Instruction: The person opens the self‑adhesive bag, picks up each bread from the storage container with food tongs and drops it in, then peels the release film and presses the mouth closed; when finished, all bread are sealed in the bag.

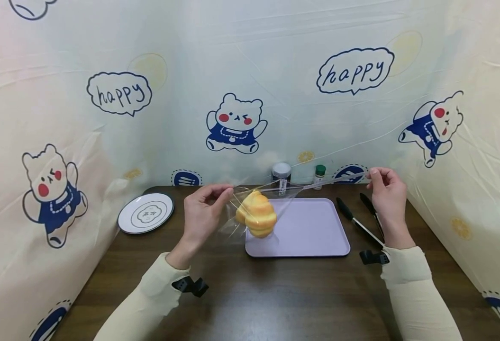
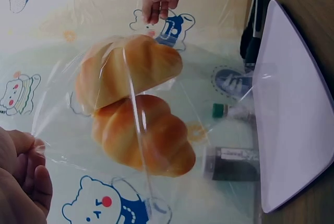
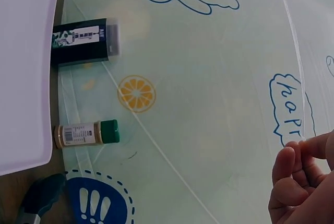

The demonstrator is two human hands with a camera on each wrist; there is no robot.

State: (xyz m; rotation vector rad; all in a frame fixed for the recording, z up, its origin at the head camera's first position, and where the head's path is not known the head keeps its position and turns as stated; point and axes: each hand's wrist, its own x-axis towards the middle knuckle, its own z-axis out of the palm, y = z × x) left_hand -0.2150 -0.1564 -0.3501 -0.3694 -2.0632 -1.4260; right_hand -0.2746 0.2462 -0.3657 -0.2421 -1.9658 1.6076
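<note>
Two golden-brown, ridged bread rolls (image 2: pixel 141 135) hang inside a clear plastic bag (image 1: pixel 231 227), above the left part of a lilac tray (image 1: pixel 309 227). My left hand (image 1: pixel 204 208) pinches the bag's upper left edge between thumb and fingertips. Off to the right, my right hand (image 1: pixel 388 192) is raised, its thumb and finger pinching the far end of the stretched clear plastic. In the left wrist view the rolls lean against each other, and a shiny fold of film crosses them.
A white plate (image 1: pixel 146 213) lies at the back left. Behind the tray stand a dark jar with a grey lid (image 1: pixel 281 171) and a small green-capped bottle (image 1: pixel 319 177). Black-handled utensils (image 1: pixel 354 219) lie right of the tray. Printed cloth (image 1: pixel 181 113) walls surround the wooden table (image 1: pixel 250 298).
</note>
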